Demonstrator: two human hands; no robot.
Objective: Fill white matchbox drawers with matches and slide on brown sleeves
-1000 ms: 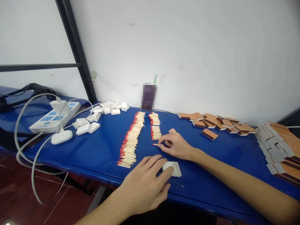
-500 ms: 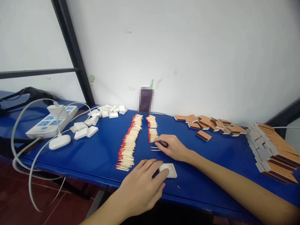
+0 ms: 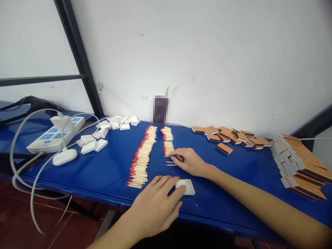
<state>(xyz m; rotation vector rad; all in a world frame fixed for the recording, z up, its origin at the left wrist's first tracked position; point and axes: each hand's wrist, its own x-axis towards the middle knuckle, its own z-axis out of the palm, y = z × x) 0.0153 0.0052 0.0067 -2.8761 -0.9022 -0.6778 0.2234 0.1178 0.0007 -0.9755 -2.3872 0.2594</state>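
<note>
My left hand (image 3: 158, 204) rests at the near edge of the table, its thumb and fingers on the left part of a white matchbox tray (image 3: 190, 187). My right hand (image 3: 190, 162) is pinched at the tail end of a match in a short column of red-tipped matches (image 3: 168, 148). Its fingertips partly hide what they grip. Just below, two separate matches (image 3: 169, 165) lie with their tails under the right hand. A long column of loose matches (image 3: 141, 157) stretches away on the left, heads pointing left.
White trays (image 3: 89, 147) lie scattered at the back left, beside a power strip (image 3: 55, 135) with cables. Brown matchbox sleeves (image 3: 224, 148) are heaped at the back right. Stacked matchboxes (image 3: 301, 166) stand at the far right. A white wall is behind the blue table (image 3: 101, 180).
The whole view has shifted slightly. Both hands stay in nearly the same places, and the matches and tray look unchanged.
</note>
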